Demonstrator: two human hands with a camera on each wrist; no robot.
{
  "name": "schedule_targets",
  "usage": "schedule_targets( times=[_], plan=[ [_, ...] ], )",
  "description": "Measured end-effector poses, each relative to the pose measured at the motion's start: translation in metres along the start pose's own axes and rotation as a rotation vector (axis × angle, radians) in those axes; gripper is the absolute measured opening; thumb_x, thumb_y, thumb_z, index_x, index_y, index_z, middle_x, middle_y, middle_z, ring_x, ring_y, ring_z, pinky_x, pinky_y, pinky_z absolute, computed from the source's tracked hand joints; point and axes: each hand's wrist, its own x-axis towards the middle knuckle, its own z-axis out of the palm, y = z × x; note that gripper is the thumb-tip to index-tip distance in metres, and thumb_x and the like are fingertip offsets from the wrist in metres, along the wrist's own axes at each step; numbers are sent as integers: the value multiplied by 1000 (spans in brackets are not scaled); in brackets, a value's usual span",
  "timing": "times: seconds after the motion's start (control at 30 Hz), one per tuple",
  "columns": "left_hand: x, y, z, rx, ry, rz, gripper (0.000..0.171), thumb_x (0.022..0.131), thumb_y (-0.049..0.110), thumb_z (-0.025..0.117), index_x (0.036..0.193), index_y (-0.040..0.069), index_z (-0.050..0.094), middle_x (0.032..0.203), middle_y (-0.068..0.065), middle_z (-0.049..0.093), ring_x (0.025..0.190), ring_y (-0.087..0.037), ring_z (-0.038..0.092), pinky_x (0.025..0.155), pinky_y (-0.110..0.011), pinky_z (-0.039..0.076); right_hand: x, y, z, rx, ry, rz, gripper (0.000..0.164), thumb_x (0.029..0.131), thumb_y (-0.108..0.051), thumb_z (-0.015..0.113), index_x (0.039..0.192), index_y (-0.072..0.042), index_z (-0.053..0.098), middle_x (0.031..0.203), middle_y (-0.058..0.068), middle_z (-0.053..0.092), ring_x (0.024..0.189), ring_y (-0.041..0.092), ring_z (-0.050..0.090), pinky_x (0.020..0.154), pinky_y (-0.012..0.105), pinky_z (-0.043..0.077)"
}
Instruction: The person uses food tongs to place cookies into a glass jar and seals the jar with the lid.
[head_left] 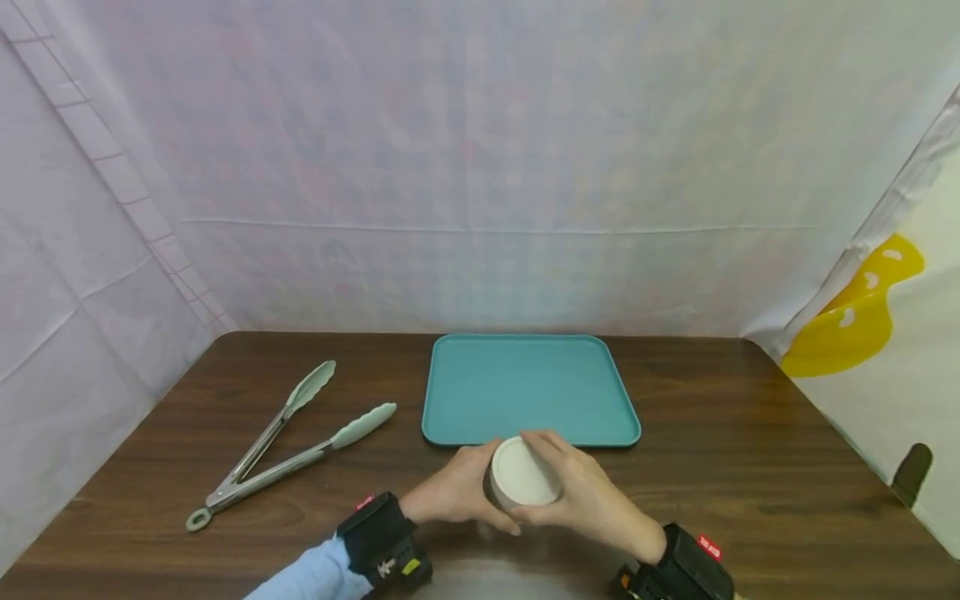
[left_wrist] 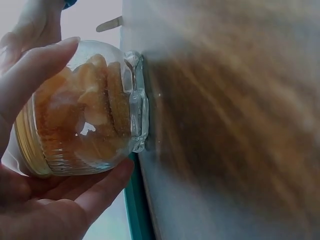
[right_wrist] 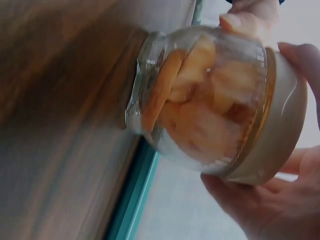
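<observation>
A clear glass jar (left_wrist: 87, 110) with a wide cream lid (head_left: 525, 473) stands upright on the table, just in front of the tray. Orange-brown pieces that look like biscuits (right_wrist: 197, 107) fill much of it. My left hand (head_left: 459, 487) curls round the glass body, thumb on one side and fingers on the other. From the opposite side my right hand (head_left: 581, 492) grips the lid, as the right wrist view shows. In the head view the lid hides the glass below.
Behind the jar lies a flat teal tray (head_left: 528, 392). Spread tongs (head_left: 285, 475) with pale green tips rest on the left of the dark wooden table (head_left: 720, 467). White cloth (head_left: 480, 167) hangs behind the table and along its sides.
</observation>
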Motion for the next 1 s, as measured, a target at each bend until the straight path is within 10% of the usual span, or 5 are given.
schedule_targets(
  times=[0.63,0.77,1.0],
  plan=[
    [-1,2,2,-8,34,8,84,58,28,84,127,4,42,115,-7,55,101,-17,54,83,-24,43,-2,-21,24,-382,335,81,77,58,-50,75,110,4,56,93,11,55,68,22,59,50,32,48],
    [-1,2,2,2,34,17,84,58,28,83,127,3,41,116,-8,55,102,-18,54,83,-25,43,-2,-19,20,-350,253,78,83,62,-53,73,116,7,52,98,13,54,75,22,57,57,31,48],
    [-1,1,2,21,34,26,84,58,30,83,126,3,41,116,-8,54,103,-17,53,85,-27,42,0,-3,-8,39,-95,48,88,71,-49,69,135,0,33,129,15,38,104,25,50,73,32,48]
  ],
)
